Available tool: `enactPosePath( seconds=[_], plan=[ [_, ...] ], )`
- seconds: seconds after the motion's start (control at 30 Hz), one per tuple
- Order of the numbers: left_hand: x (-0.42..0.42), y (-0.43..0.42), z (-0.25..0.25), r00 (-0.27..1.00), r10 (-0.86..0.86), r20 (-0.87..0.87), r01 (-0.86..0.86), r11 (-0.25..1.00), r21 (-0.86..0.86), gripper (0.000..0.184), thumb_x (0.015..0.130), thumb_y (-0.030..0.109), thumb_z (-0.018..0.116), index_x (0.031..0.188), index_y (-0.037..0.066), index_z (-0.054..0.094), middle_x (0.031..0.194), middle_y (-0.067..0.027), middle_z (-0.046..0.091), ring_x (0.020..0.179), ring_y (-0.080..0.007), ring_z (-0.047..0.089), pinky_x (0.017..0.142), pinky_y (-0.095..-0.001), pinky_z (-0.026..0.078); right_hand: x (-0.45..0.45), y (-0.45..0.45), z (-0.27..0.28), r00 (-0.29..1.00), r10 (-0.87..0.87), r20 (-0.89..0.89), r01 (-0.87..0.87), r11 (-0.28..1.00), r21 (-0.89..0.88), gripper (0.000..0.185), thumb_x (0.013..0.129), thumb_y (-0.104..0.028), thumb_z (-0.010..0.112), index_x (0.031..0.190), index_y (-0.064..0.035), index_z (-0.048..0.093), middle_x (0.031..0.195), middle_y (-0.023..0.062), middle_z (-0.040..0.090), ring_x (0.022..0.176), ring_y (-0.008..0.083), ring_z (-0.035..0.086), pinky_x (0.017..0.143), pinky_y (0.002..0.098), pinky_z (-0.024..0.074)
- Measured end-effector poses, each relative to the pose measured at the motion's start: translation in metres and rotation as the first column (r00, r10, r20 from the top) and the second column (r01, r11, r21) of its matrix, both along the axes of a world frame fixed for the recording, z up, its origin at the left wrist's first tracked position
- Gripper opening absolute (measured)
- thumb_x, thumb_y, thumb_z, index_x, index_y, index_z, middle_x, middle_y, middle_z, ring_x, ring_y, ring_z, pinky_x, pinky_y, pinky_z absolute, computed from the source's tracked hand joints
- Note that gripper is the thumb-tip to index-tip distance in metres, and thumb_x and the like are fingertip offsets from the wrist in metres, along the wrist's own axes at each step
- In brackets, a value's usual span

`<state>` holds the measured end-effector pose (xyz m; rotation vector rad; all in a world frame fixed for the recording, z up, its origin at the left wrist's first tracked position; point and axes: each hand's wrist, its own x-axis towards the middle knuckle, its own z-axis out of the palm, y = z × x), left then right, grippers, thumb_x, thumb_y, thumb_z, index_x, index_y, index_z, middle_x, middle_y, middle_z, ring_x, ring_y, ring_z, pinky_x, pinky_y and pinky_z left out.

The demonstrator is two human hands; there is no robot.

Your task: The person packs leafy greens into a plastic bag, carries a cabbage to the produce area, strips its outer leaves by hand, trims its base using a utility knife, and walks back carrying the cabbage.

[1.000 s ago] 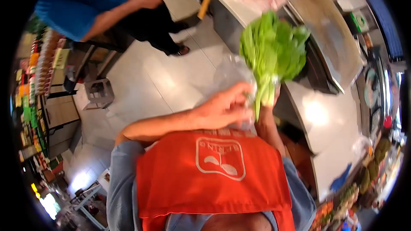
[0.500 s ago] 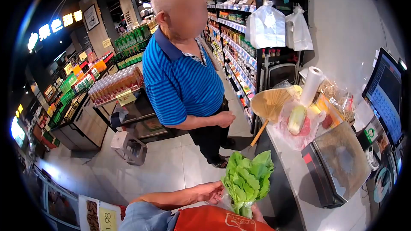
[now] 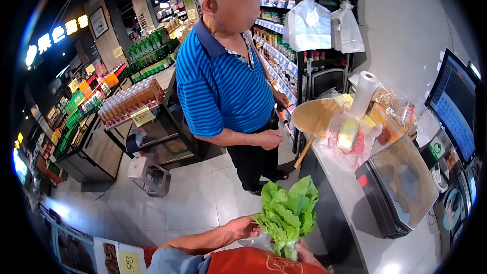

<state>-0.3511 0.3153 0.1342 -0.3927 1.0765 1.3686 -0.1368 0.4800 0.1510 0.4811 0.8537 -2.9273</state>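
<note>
The leafy greens (image 3: pixel 287 210) stay leaf-end up, much as half a second ago. They stand between my hands: my right hand (image 3: pixel 306 254) grasps the stems; my left hand (image 3: pixel 242 227) curls at the leaves near a clear bag (image 3: pixel 256 241), its grip unclear. Beyond, the other person's far hand (image 3: pixel 280 100) now shows.
</note>
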Motion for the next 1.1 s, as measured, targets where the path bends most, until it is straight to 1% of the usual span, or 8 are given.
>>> enactPosePath(
  seconds=[0.33, 0.43, 0.53, 0.63, 0.77, 0.87, 1.0, 1.1],
  plan=[
    [0.043, -0.022, -0.018, 0.981, 0.153, -0.117, -0.141, 0.985, 0.102, 0.013, 0.103, 0.02, 0.053, 0.104, 0.013, 0.063, 0.087, 0.0027, 0.065, 0.069, -0.0089, 0.056, 0.057, -0.0251, 0.046, 0.062, -0.057, -0.007, 0.999, -0.014, -0.029, 0.015, 0.999, 0.044, 0.099, 0.076, -0.046, 0.079, 0.148, 0.0025, 0.03, 0.132, 0.0249, 0.057, 0.121, 0.0343, 0.058, 0.103, 0.0457, 0.0483],
    [0.044, -0.041, -0.03, 0.966, 0.2, -0.161, -0.154, 0.953, 0.262, 0.016, 0.102, 0.017, 0.054, 0.111, 0.009, 0.065, 0.108, -0.004, 0.069, 0.101, -0.0184, 0.064, 0.091, -0.035, 0.053, 0.075, -0.066, -0.024, 0.996, 0.001, -0.085, -0.002, 1.0, -0.004, 0.093, 0.081, -0.041, 0.076, 0.149, 0.0014, 0.028, 0.136, 0.0255, 0.054, 0.124, 0.035, 0.057, 0.105, 0.0472, 0.047],
    [0.058, -0.048, -0.022, 0.917, 0.149, -0.37, -0.062, 0.97, 0.237, 0.013, 0.103, 0.02, 0.053, 0.107, 0.015, 0.064, 0.095, 0.0012, 0.067, 0.081, -0.0107, 0.061, 0.062, -0.027, 0.049, 0.087, -0.078, -0.035, 0.988, -0.018, -0.152, 0.003, 0.995, -0.099, 0.085, 0.087, -0.03, 0.073, 0.15, -0.0011, 0.025, 0.141, 0.0241, 0.05, 0.128, 0.0343, 0.054, 0.106, 0.0483, 0.046],
    [0.073, -0.054, -0.007, 0.762, -0.211, -0.612, 0.232, 0.972, -0.045, 0.017, 0.101, 0.027, 0.055, 0.107, 0.014, 0.064, 0.095, 0.0018, 0.066, 0.083, -0.0098, 0.06, 0.066, -0.0274, 0.049, 0.098, -0.087, -0.034, 0.989, -0.051, -0.136, 0.033, 0.99, -0.134, 0.082, 0.089, -0.028, 0.071, 0.151, -0.0011, 0.023, 0.141, 0.0242, 0.051, 0.128, 0.0343, 0.053, 0.105, 0.0477, 0.0473],
    [0.079, -0.053, -0.014, 0.797, -0.272, -0.539, 0.295, 0.955, -0.045, 0.037, 0.099, 0.042, 0.052, 0.12, 0.015, 0.065, 0.1, 0.0023, 0.066, 0.093, -0.0108, 0.059, 0.071, -0.0334, 0.049, 0.103, -0.08, -0.027, 0.985, -0.027, -0.171, 0.018, 0.998, -0.056, 0.076, 0.093, -0.025, 0.067, 0.15, -0.0007, 0.025, 0.14, 0.0225, 0.052, 0.128, 0.0332, 0.054, 0.105, 0.0465, 0.0478],
    [0.086, -0.038, -0.014, 0.888, -0.112, -0.446, 0.181, 0.976, 0.116, 0.048, 0.102, 0.045, 0.049, 0.139, 0.014, 0.052, 0.131, -0.002, 0.061, 0.122, -0.0185, 0.055, 0.101, -0.0383, 0.045, 0.111, -0.079, -0.045, 0.992, -0.068, -0.103, 0.062, 0.997, -0.056, 0.068, 0.093, -0.022, 0.066, 0.147, 0.0003, 0.031, 0.139, 0.0187, 0.055, 0.123, 0.0277, 0.059, 0.102, 0.042, 0.05],
    [0.095, -0.018, -0.03, 0.941, -0.02, -0.339, 0.1, 0.97, 0.22, 0.034, 0.098, 0.026, 0.061, 0.124, 0.004, 0.062, 0.118, -0.0094, 0.068, 0.108, -0.0233, 0.064, 0.097, -0.0396, 0.05, 0.114, -0.071, -0.082, 0.99, -0.113, -0.087, 0.101, 0.986, -0.135, 0.086, 0.085, -0.027, 0.077, 0.151, -0.0046, 0.027, 0.142, 0.0146, 0.051, 0.126, 0.0244, 0.055, 0.103, 0.0396, 0.0483],
    [0.093, -0.012, -0.047, 0.932, 0.026, -0.362, 0.05, 0.979, 0.199, 0.033, 0.097, 0.024, 0.061, 0.124, 0.004, 0.061, 0.119, -0.0082, 0.068, 0.108, -0.0226, 0.064, 0.097, -0.039, 0.051, 0.116, -0.061, -0.063, 0.991, -0.103, -0.084, 0.086, 0.98, -0.18, 0.091, 0.084, -0.029, 0.078, 0.152, -0.0047, 0.023, 0.144, 0.015, 0.048, 0.129, 0.0255, 0.052, 0.107, 0.0406, 0.0452]
  ],
)
